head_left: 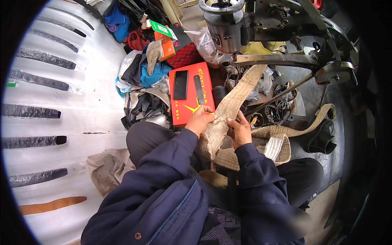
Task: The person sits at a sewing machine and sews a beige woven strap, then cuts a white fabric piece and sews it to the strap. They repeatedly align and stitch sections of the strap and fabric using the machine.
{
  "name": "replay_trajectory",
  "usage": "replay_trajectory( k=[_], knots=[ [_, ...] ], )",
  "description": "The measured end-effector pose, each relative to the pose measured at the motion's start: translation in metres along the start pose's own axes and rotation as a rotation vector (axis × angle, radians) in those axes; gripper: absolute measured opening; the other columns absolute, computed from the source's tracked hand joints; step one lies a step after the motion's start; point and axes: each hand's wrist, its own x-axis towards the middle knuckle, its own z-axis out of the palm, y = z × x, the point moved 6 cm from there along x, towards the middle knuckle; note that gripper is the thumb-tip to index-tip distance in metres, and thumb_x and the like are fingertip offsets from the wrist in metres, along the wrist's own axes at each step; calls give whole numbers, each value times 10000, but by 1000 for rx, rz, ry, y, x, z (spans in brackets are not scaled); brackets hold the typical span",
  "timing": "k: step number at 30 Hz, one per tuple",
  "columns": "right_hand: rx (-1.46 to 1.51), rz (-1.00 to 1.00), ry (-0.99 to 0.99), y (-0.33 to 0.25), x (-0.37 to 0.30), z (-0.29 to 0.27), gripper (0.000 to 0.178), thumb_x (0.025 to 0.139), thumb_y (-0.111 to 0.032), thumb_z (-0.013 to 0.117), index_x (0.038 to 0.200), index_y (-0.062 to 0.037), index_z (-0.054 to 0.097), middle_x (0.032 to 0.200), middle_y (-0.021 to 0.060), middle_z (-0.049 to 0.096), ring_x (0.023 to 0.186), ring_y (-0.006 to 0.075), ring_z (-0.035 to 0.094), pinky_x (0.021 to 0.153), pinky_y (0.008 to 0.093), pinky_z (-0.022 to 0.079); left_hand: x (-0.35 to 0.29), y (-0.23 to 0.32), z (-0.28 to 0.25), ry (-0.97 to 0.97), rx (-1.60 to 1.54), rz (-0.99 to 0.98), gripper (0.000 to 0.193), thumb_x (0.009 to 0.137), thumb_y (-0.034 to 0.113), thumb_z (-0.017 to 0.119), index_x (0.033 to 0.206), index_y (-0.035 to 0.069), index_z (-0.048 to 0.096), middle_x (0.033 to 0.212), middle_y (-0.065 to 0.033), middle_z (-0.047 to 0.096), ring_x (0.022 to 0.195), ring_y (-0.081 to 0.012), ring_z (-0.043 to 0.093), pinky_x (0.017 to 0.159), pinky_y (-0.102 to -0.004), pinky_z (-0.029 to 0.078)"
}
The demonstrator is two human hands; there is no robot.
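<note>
A wide, worn beige webbing strap [241, 92] runs from my lap up to the end of the machine's narrow arm [277, 60]. Both hands grip it midway, above my knees. My left hand [199, 121] pinches its left edge, and my right hand [240, 130] pinches the right edge between thumb and fingers. Between my fingertips the webbing looks frayed and bunched. More of the strap loops over my right leg and off to the right, with a paler stitched section [274, 148] near my right wrist.
Beyond my left hand lies a red box [179, 116] bearing a black phone [180, 85] and a dark flat blade-like tool [199, 87]. Bags and cloths [153, 102] are heaped beside it. Wrapped black strips [34, 111] lie at left. A metal wheel [335, 73] and black boot [321, 140] stand right.
</note>
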Motion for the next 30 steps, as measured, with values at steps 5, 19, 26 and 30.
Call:
replay_trajectory(
  k=[5, 19, 26, 30],
  knots=[
    [-47, -30, -12, -3, -1, 2, 587, 887, 66, 578, 1454, -66, 505, 1266, 55, 655, 1039, 167, 670, 836, 345, 588, 4, 10, 18, -236, -155, -147, 468, 945, 309, 668, 1289, -2, 604, 1124, -82, 697, 970, -178, 682, 854, -318, 546],
    [34, 257, -33, -7, 12, -10, 521, 1023, -414, 435, 1247, 37, 569, 1054, 198, 720, 792, 287, 734, 755, 402, 618, 28, -4, 17, -304, -212, -133, 416, 1007, 201, 603, 1369, 6, 536, 1238, -108, 673, 1054, -203, 681, 908, -336, 546],
    [-109, 127, -15, -8, 11, -4, 239, 973, -170, 625, 1126, 8, 672, 980, 94, 732, 785, 189, 726, 713, 345, 622, 26, 1, 23, -292, 1, -21, 434, 1018, 258, 597, 1365, 5, 543, 1202, -85, 675, 1029, -174, 675, 886, -311, 537],
    [-77, 59, 8, -8, 13, -7, 219, 973, -107, 606, 1139, 25, 661, 996, 92, 725, 825, 187, 722, 739, 337, 618, 25, -5, 13, -259, -9, -82, 495, 1016, 389, 588, 1312, -7, 592, 1176, -100, 693, 1004, -176, 682, 877, -304, 536]
  ],
)
